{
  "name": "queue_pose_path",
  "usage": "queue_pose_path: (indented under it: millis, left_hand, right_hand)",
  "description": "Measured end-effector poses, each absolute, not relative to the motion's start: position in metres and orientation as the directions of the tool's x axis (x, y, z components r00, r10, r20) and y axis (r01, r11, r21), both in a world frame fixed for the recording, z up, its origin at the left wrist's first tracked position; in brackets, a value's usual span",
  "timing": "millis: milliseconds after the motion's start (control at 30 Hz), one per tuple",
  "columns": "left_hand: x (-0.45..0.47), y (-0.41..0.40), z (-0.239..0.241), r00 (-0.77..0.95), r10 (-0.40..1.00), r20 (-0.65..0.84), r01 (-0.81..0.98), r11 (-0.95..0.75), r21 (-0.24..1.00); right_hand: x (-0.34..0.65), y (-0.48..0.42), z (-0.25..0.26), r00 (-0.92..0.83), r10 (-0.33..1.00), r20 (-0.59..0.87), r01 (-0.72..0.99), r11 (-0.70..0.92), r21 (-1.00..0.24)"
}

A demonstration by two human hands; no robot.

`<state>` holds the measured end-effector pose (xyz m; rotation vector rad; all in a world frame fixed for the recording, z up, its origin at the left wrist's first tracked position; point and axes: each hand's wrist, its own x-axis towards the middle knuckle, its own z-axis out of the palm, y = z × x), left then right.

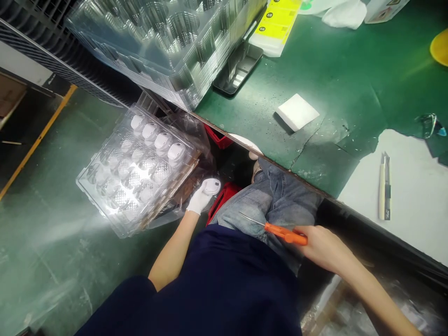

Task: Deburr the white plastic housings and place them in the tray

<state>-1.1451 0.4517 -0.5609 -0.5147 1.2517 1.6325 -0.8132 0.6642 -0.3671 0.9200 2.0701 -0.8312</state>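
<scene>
In the head view my left hand (pixel 200 199), in a white glove, is closed around a rounded white plastic part (pixel 212 186) with a small dark window. Just left of it, a clear blister tray (pixel 101 175) holds several similar white parts (pixel 162 141) along its far row; the nearer pockets show no white parts. My bare right hand (pixel 320 245) grips an orange-handled tool (pixel 285 232) over my lap. Its thin metal tip points left, away from the white part; the exact kind of tool is unclear.
The green worktable (pixel 350 84) carries a tall stack of clear trays (pixel 175 56), a black tray (pixel 240 70), a white pad (pixel 297 112) and a yellow label sheet (pixel 275 23). A utility knife (pixel 385 189) rests on white paper (pixel 413 186). Below the table edge is a red bin (pixel 224 198).
</scene>
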Motion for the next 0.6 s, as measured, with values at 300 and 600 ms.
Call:
queue_pose_path:
  millis: [300,600]
  left_hand:
    - [-1.14,0.454,-0.549,-0.646,0.407,-0.646,-0.462,0.466,0.755]
    - [-1.135,0.453,-0.538,-0.615,0.469,-0.634,-0.361,0.547,0.755]
  right_hand:
    - [-0.816,0.664,-0.363,-0.499,0.352,-0.792,0.797,0.546,-0.259]
    - [-0.813,0.672,-0.363,-0.482,0.363,-0.798,0.811,0.529,-0.25]
